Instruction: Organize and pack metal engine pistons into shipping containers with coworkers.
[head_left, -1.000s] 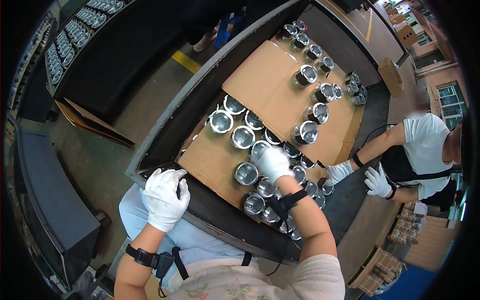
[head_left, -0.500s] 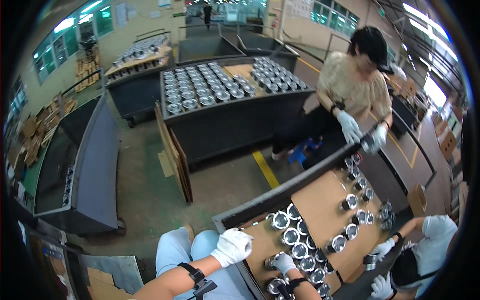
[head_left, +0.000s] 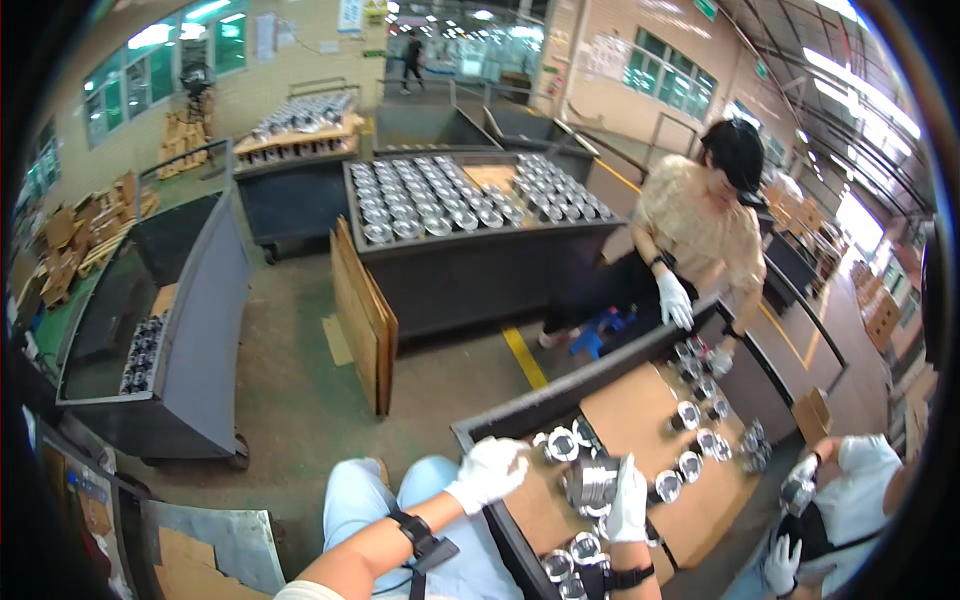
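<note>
My right hand (head_left: 628, 505), white-gloved, is closed on the side of a silver metal piston (head_left: 592, 484) with grooves around it. The piston is raised above other pistons (head_left: 562, 445) that stand in a dark metal bin cart (head_left: 520, 408). My left hand (head_left: 488, 473), gloved too, hovers at the cart's near left edge, apart from the piston. Its fingers are curled together, and whatever may be inside them is hidden.
Brown cardboard (head_left: 628, 408) lines the cart under the pistons. Across it a co-worker (head_left: 700, 225) reaches in with gloved hands; another person (head_left: 865, 490) at right holds a piston. Beyond stands a cart (head_left: 480, 290) topped with pistons, cardboard sheets (head_left: 362, 320) leaning on it.
My right hand has lifted the piston from among the others and turned it on its side. The left hand has shifted slightly right. The far co-worker's hands have lowered into the cart.
</note>
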